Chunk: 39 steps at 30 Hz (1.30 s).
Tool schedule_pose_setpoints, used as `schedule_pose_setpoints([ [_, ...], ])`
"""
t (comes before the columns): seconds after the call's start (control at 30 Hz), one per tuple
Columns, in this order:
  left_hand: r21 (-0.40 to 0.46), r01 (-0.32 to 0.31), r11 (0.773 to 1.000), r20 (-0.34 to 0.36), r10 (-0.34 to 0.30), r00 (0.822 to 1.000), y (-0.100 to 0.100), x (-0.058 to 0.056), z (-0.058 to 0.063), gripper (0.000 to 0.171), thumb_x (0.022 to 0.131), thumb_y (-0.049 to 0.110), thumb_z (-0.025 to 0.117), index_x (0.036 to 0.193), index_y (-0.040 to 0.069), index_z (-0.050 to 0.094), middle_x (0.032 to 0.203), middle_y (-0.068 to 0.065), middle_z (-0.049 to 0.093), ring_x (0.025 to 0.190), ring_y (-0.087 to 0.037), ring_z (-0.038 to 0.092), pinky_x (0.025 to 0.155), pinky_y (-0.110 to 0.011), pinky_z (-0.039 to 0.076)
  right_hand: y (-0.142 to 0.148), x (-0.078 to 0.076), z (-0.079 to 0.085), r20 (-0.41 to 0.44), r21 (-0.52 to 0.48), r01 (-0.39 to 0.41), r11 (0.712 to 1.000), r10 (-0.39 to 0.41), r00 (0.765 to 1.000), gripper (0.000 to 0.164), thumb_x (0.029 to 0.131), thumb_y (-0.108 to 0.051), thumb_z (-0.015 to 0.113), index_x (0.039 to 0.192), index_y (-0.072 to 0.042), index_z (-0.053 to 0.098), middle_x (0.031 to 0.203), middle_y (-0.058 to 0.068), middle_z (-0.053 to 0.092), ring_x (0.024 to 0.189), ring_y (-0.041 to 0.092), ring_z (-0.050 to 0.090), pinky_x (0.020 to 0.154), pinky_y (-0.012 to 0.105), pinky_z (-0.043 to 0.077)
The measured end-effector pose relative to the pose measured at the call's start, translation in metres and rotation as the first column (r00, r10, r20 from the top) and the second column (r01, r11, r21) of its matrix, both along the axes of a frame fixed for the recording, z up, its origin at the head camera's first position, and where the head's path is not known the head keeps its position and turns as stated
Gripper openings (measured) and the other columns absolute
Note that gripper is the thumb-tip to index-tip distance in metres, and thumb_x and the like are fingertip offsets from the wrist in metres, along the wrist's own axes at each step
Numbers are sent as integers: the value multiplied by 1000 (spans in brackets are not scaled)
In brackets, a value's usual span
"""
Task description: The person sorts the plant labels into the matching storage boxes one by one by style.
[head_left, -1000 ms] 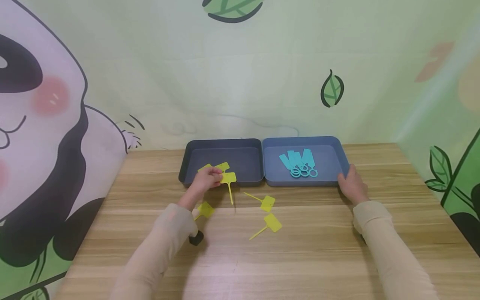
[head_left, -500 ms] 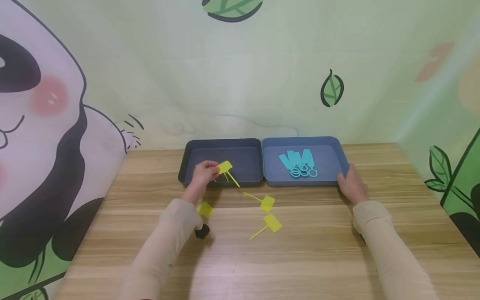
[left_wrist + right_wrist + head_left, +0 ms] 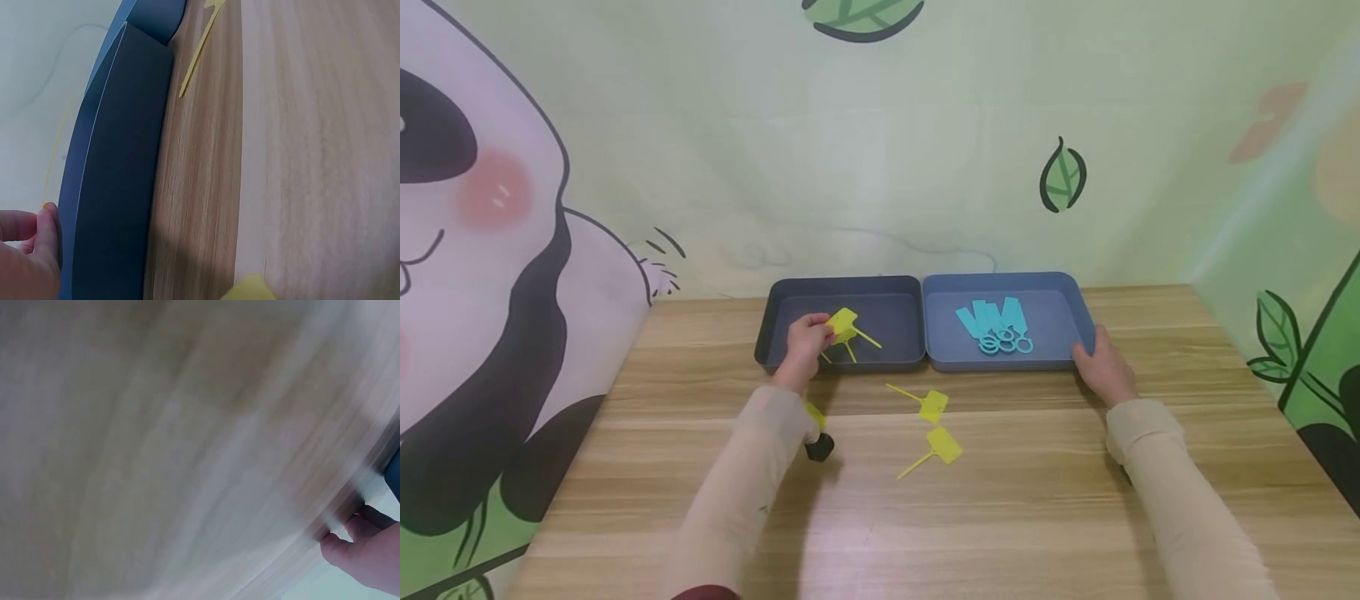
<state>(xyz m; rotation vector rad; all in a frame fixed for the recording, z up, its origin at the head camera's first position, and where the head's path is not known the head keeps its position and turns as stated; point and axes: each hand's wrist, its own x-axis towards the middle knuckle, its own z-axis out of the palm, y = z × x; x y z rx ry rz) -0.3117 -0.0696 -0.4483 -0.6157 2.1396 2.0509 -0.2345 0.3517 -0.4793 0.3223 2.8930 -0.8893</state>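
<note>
My left hand (image 3: 806,343) pinches a yellow T-shaped plant label (image 3: 843,319) over the dark tray (image 3: 891,312). More yellow labels lie in that tray under the held one, mostly covered by it and the fingers. In the left wrist view, thumb and fingertips (image 3: 49,219) meet above the tray's wall, a thin yellow stem sticking out. My right hand (image 3: 1105,367) grips the front right corner of the blue tray (image 3: 1060,317), thumb at the rim. Several turquoise tags with ring ends (image 3: 997,325) lie inside it. The right wrist view is blurred.
Two yellow labels (image 3: 933,406) lie on the wooden table (image 3: 1000,517) in front of the trays. Another yellow label (image 3: 816,414) is partly hidden by my left sleeve (image 3: 737,475). The trays stand side by side before a printed wall (image 3: 880,167).
My left hand has moved forward and slightly right over the dark tray, and the held label has turned, its stem now pointing right. My right hand stays at the blue tray.
</note>
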Motion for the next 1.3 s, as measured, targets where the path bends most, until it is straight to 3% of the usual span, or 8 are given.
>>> schedule_pose_setpoints([
  [0.07, 17, -13, 1000, -8, 13, 1000, 1, -4, -5, 29, 83, -8, 46, 111, -4, 54, 111, -15, 51, 87, -18, 56, 81, -24, 49, 1, 0, 1, 6, -9, -8, 1000, 8, 1000, 71, 92, -41, 21, 138, 6, -6, 141, 32, 8, 127, 49, 15, 101, 59, 18],
  [0.3, 42, -68, 997, -66, 71, 995, -17, -89, -117, 23, 74, -7, 55, 93, 5, 62, 93, -10, 56, 72, -17, 61, 64, -23, 53, 0, 2, 4, 25, -9, -23, 1000, 23, 999, 74, 92, -46, 19, 138, 5, -8, 142, 31, 4, 127, 49, 14, 102, 58, 16],
  [0.37, 30, -79, 996, -38, 80, 996, -19, -104, -134, 26, 74, -7, 56, 96, 6, 62, 97, -9, 56, 75, -18, 62, 66, -25, 53, -1, 3, 5, 28, -8, -21, 1000, 21, 999, 75, 92, -47, 19, 138, 5, -8, 142, 32, 5, 127, 50, 14, 102, 58, 16],
  [0.57, 61, -33, 998, -77, 37, 996, -14, -105, -138, 29, 73, -10, 54, 97, 3, 63, 99, -10, 56, 72, -19, 60, 66, -25, 52, -1, 3, 5, 30, -8, -13, 1000, 13, 999, 74, 92, -46, 20, 138, 4, -9, 142, 31, 5, 127, 49, 13, 103, 57, 16],
  [0.7, -50, -36, 998, -74, 33, 997, -13, -136, -177, 28, 69, -8, 53, 90, 6, 65, 92, -8, 57, 65, -18, 60, 59, -28, 52, 0, 1, 3, 28, -3, -9, 1000, 9, 1000, 74, 92, -46, 20, 139, 4, -8, 142, 31, 6, 127, 49, 15, 102, 57, 17],
  [0.8, -142, -33, 989, -47, 26, 999, -9, -135, -177, 27, 67, -6, 53, 84, 9, 66, 89, -6, 59, 62, -17, 61, 56, -28, 51, 0, 1, 2, 24, -3, -9, 1000, 10, 1000, 73, 92, -45, 20, 138, 4, -8, 142, 31, 6, 127, 49, 15, 102, 57, 17],
  [0.9, -168, 19, 986, -1, -19, 1000, -3, -105, -136, 25, 72, -7, 50, 86, 5, 66, 92, -9, 60, 66, -18, 62, 60, -27, 52, 0, 1, 2, 16, -2, -14, 1000, 14, 1000, 73, 92, -44, 21, 138, 5, -7, 141, 32, 7, 127, 49, 15, 102, 57, 18],
  [1.3, 31, 165, 986, 72, -167, 983, -12, -107, -140, 22, 81, 7, 55, 101, 1, 60, 88, -13, 66, 75, -21, 65, 65, -32, 53, 1, 0, 0, 23, -10, -7, 1000, 7, 1000, 72, 92, -44, 20, 139, 4, -8, 142, 31, 6, 127, 49, 15, 102, 57, 17],
])
